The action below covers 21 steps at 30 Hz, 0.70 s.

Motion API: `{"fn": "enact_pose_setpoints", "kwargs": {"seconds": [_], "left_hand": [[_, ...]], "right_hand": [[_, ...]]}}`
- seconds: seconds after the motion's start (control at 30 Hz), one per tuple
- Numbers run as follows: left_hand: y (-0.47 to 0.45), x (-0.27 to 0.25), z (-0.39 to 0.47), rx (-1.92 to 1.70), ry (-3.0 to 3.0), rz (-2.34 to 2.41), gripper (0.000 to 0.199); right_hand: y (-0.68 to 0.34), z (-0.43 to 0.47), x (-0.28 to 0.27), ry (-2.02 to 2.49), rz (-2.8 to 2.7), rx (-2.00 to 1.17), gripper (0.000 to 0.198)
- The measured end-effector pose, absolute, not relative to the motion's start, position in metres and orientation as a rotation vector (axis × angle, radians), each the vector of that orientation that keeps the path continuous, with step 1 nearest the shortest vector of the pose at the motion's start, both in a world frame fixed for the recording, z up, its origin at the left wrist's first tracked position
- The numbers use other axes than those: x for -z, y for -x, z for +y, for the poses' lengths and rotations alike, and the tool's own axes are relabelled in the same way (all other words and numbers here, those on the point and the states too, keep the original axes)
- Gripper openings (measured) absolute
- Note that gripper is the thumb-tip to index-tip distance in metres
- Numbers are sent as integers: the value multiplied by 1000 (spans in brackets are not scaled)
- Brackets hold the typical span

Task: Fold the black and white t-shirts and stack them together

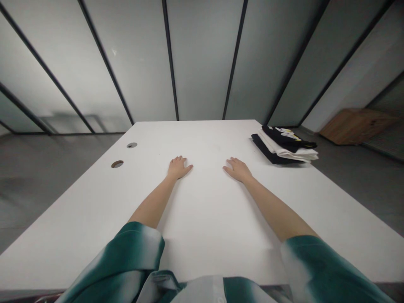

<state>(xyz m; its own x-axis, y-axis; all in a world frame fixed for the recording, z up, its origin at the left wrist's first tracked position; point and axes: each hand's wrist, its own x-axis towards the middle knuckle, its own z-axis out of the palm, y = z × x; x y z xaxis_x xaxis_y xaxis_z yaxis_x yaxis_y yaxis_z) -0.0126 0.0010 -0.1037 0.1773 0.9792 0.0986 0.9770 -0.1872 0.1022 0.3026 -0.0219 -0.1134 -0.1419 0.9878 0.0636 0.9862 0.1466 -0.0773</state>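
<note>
Head view shows the left hand (178, 167) and right hand (237, 169) lying flat, palms down, fingers spread and empty on the white table (202, 219), well apart from the folded clothes (285, 145) stacked near its far right edge, whose lower layers are hard to tell apart.

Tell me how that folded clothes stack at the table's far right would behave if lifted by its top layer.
The folded clothes stack is soft cloth, so it would likely sag and unfold rather than lift stiffly. Its black and white layers lie loose and offset, so lower ones would probably stay behind on the table. It looks light and unlikely to roll.
</note>
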Motion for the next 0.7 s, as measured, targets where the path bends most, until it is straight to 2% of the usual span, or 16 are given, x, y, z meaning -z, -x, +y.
{"fn": "enact_pose_setpoints", "kwargs": {"seconds": [0.3,0.5,0.7], "left_hand": [[15,106,1,-224,-2384,1981,63],[17,99,-1,-435,-2388,1873,40],[-20,73,-36,-700,-2623,1350,35]], "right_hand": [[-304,-19,117,1995,-2297,-22,65],[-305,-18,119,2001,-2301,-33,64],[-305,-19,119,2010,-2287,-32,64]]}}
